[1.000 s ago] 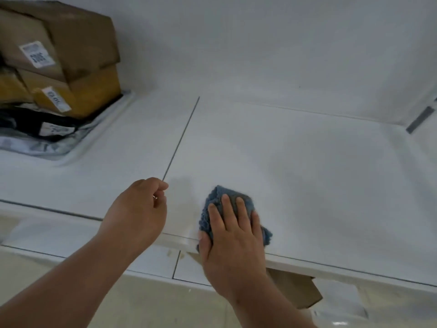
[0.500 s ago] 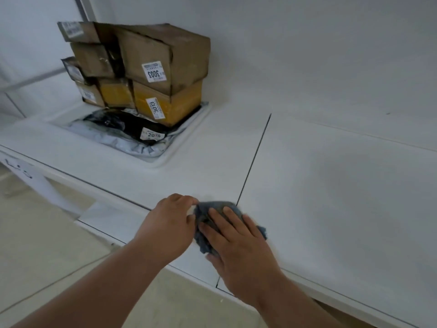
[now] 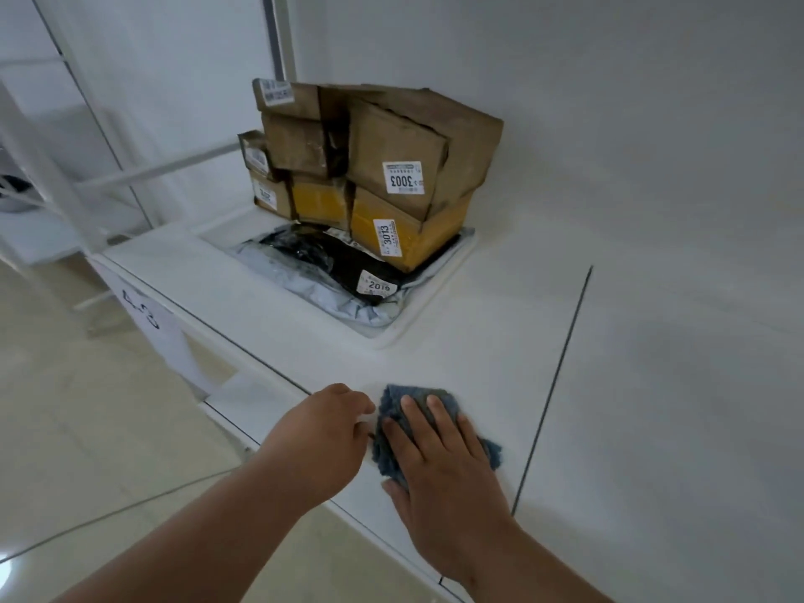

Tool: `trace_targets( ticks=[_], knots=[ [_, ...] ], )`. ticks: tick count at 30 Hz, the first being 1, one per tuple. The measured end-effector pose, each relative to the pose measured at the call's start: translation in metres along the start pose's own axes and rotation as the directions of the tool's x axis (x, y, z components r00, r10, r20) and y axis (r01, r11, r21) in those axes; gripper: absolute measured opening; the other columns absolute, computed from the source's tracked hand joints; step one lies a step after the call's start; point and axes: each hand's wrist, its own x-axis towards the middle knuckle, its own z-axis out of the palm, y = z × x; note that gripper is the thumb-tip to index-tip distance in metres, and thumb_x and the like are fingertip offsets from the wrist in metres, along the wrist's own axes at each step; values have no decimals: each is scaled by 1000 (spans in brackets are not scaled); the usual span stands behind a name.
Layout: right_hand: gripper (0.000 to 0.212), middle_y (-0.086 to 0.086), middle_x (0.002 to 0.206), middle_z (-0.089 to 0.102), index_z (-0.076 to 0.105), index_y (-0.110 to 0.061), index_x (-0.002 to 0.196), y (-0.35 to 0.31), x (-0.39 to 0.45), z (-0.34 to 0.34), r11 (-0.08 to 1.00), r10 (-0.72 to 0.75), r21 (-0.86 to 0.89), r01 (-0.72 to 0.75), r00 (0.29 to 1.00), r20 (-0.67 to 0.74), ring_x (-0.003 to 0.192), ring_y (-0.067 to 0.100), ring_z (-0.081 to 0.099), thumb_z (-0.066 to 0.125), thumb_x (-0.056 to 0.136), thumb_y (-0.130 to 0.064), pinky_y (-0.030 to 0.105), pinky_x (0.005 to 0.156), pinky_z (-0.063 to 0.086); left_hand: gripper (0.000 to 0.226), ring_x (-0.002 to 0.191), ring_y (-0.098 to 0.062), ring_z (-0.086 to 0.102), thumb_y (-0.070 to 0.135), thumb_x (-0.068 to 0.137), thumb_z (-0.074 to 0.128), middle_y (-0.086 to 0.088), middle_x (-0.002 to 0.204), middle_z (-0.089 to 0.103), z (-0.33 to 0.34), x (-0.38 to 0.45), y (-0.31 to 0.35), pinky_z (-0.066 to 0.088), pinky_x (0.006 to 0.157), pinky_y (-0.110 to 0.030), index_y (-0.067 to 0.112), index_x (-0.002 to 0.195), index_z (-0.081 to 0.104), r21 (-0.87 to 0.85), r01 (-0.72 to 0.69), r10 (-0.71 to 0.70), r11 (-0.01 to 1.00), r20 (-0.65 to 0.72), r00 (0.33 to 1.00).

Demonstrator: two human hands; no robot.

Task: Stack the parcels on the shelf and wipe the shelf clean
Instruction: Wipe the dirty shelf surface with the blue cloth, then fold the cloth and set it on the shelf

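Observation:
My right hand (image 3: 439, 459) lies flat with straight fingers on a blue-grey cloth (image 3: 435, 406), pressing it onto the white shelf (image 3: 652, 406) near the front edge. My left hand (image 3: 324, 437) hovers just left of the cloth, its fingers curled with nothing seen in them. Several brown and yellow cardboard parcels (image 3: 391, 167) stand stacked at the back left of the shelf, on top of black and grey mailer bags (image 3: 348, 276). White number labels face me.
A dark seam (image 3: 561, 363) splits the shelf into two panels, just right of the cloth. The parcels sit on a shallow white tray (image 3: 417, 324). A white wall closes the back. Left of the shelf are white frame posts (image 3: 87, 167) and a glossy tiled floor (image 3: 87, 428).
My right hand has slid the cloth leftward across the seam onto the left panel. The view has swung left, bringing the parcel stack toward the centre. My left hand stays beside the cloth.

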Motion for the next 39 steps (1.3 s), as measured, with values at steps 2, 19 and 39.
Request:
trace_targets(
  ticks=[2,19,39],
  knots=[
    [59,2,148,50,50,-25,137,-21,29,4,1000,-13,12,13,1000,20,138,31,45,37,86,-52,52,116,30,28,99,-10,58,28,93,42,11,110,57,-14,10,-24,50,85,-28,31,113,61,0,13,-13,1000,-18,1000],
    [20,-3,99,75,67,-26,106,-172,197,-47,-90,353,901,-424,833,427,91,10,70,48,103,-29,31,89,56,48,107,-14,58,66,83,49,6,119,59,-139,81,-171,54,82,-33,37,122,52,-626,439,-153,644,457,876],
    [12,1,94,71,71,-19,98,-107,143,-161,406,484,802,-438,848,219,87,14,65,75,86,-20,25,73,53,7,85,-20,63,8,86,65,-7,88,69,-215,81,-83,56,79,-35,12,84,70,-537,115,129,836,397,909]
  ],
)
